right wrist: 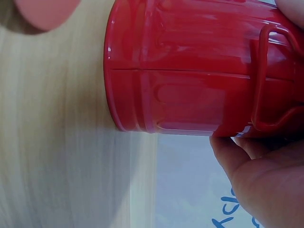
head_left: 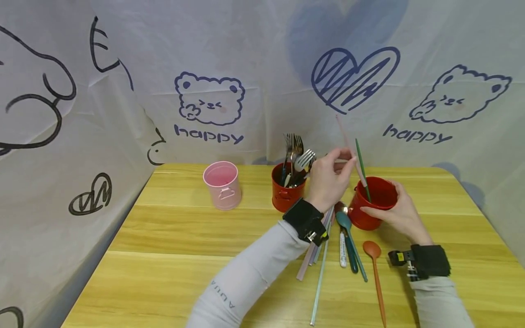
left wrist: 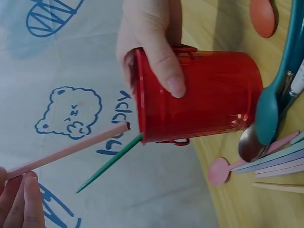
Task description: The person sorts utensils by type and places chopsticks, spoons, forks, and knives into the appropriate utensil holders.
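Observation:
My left hand (head_left: 330, 178) pinches a pink chopstick (left wrist: 71, 150) between thumb and fingertips, slanted down. In the left wrist view its lower end is just outside the rim of the red bucket (head_left: 362, 214), near a green chopstick (head_left: 361, 157) leaning in that bucket. My right hand (head_left: 404, 217) grips the bucket by its rim, the thumb (left wrist: 166, 71) on the outer wall. Up close in the right wrist view are the bucket's wall and wire handle (right wrist: 261, 80). Whether the bucket's base fully touches the table is unclear.
A second red bucket (head_left: 283, 202) holds several forks (head_left: 294, 145). Left of it stands a pink bucket (head_left: 225, 193). On the table lie an orange spoon (head_left: 372, 249), teal spoons (head_left: 343, 221), a white-handled utensil (head_left: 342, 250) and several pastel chopsticks (head_left: 319, 291).

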`<action>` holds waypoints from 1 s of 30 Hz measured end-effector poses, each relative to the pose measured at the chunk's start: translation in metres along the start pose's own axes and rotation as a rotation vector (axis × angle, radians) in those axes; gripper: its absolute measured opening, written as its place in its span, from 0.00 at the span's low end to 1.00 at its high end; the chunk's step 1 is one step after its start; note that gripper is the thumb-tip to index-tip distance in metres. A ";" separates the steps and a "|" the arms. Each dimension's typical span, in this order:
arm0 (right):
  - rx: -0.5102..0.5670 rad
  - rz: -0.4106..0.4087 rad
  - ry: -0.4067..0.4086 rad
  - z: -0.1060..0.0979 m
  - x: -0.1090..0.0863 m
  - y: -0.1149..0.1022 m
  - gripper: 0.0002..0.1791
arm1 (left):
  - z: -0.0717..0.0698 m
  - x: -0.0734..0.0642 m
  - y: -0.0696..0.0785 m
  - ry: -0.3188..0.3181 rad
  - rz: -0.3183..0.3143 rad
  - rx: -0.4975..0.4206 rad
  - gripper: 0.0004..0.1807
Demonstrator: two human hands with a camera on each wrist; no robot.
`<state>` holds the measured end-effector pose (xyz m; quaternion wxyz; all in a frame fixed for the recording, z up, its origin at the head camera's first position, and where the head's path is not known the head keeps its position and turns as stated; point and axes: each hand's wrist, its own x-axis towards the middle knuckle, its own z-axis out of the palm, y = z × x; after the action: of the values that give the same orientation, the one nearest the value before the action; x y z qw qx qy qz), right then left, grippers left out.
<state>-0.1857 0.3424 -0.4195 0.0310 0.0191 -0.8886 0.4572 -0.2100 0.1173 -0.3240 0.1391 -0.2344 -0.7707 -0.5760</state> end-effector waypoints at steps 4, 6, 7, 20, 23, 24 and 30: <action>-0.002 -0.007 0.003 0.000 0.000 0.000 0.51 | 0.005 -0.001 -0.005 -0.018 -0.046 0.036 0.11; -0.006 -0.009 0.008 0.001 0.000 0.000 0.51 | 0.007 -0.001 -0.008 -0.027 -0.050 0.059 0.11; -0.008 -0.010 0.010 0.001 0.000 0.000 0.52 | 0.009 -0.002 -0.010 -0.034 -0.051 0.074 0.11; -0.002 -0.033 0.026 0.002 0.000 0.000 0.50 | 0.021 -0.009 -0.026 -0.304 -0.158 0.417 0.17; 0.000 -0.034 0.034 0.003 0.000 0.000 0.49 | 0.022 -0.012 -0.033 -0.365 -0.169 0.501 0.18; 0.002 -0.033 0.034 0.003 0.000 0.000 0.49 | 0.022 -0.013 -0.035 -0.379 -0.169 0.518 0.18; 0.000 -0.022 0.022 0.002 0.000 0.001 0.50 | 0.016 -0.023 -0.047 -0.447 -0.167 0.591 0.15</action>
<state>-0.1858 0.3412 -0.4216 0.0460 0.0238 -0.8880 0.4570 -0.2139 0.1173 -0.3786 -0.0186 -0.2403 -0.9314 -0.2728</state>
